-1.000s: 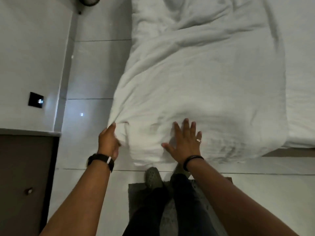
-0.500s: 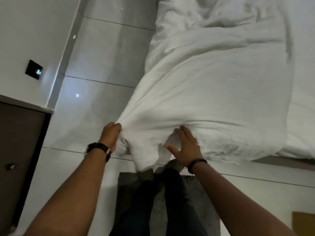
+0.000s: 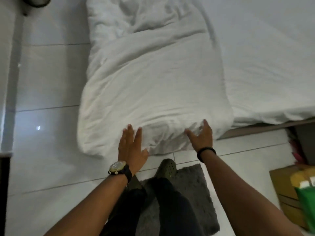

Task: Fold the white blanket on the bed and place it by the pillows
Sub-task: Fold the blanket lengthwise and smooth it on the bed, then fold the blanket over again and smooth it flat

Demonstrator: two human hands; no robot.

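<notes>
Your blanket (image 3: 153, 86) lies folded lengthwise (near end overhanging the bed (image 3: 272, 65)); left hand (image 3: 132, 149) and right hand (image 3: 202, 137) press flat, fingers spread, gripping nothing; crosswise folds and placing remain.

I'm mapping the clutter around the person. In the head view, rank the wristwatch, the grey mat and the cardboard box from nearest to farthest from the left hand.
From the left hand:
1. Wristwatch, on that same wrist.
2. Grey mat, on the floor underfoot, to its right.
3. Cardboard box, at the far right edge.

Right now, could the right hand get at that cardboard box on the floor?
Probably yes. The right hand lies open on the blanket; only bare floor shows between it and the box, though bending down seems needed.
</notes>
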